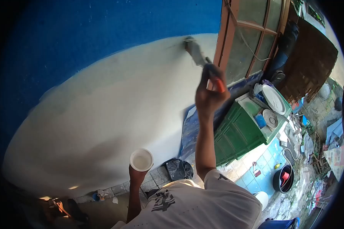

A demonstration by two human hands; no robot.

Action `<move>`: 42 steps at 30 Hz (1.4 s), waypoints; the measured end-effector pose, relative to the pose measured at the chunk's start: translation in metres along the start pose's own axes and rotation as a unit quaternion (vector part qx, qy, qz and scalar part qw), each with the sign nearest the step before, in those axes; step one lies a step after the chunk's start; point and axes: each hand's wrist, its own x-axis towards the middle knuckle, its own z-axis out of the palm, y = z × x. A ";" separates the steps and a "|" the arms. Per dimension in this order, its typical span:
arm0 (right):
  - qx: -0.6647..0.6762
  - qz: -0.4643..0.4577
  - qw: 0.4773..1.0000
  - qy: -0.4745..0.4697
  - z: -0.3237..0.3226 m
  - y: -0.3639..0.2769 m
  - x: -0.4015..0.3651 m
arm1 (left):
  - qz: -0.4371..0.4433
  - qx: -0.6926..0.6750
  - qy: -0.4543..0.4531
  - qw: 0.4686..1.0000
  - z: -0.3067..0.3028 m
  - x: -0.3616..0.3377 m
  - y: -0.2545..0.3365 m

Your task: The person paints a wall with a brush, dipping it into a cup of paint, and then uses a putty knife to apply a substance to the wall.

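Note:
My right hand [210,95] is raised and closed around the handle of a paintbrush [195,51], which is blurred by motion. The brush's dark tip lies at the upper border of the white area, close to the window frame. Low in front of me, my left hand [137,173] grips a white plastic tub [141,159], held upright with a pale inside showing. Before both hands stands a wall [103,103], white below and blue above, meeting along a curved-looking line.
Right of the brush is a brown-framed window [252,32]. Below it a green cabinet [239,131] carries lids and containers. A black bucket [283,178] stands on the tiled floor among scattered clutter. Near the wall's foot sits a black container [176,169].

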 end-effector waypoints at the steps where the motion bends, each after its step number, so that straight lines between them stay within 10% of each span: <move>1: -0.001 -0.003 1.000 -0.004 -0.002 -0.002 0.003 | -0.009 0.006 -0.004 1.000 0.005 -0.003 0.001; 9: 0.175 0.014 0.978 -0.113 0.022 -0.074 -0.027 | -0.028 0.015 -0.022 0.999 -0.005 0.004 0.006; 17: 0.120 0.175 0.973 0.090 -0.019 0.059 0.017 | 0.015 0.036 0.020 0.999 -0.017 0.002 0.002; 27: -0.029 -0.029 0.999 -0.030 -0.015 0.024 0.016 | -0.088 -0.040 -0.017 0.995 -0.022 0.002 -0.023; 35: -0.107 0.056 0.990 0.076 -0.041 0.096 0.040 | 0.069 0.028 0.002 0.997 -0.015 0.015 -0.007; 42: -0.091 0.009 0.996 0.025 -0.040 0.076 0.026 | -0.059 -0.012 -0.050 0.997 -0.015 0.011 -0.017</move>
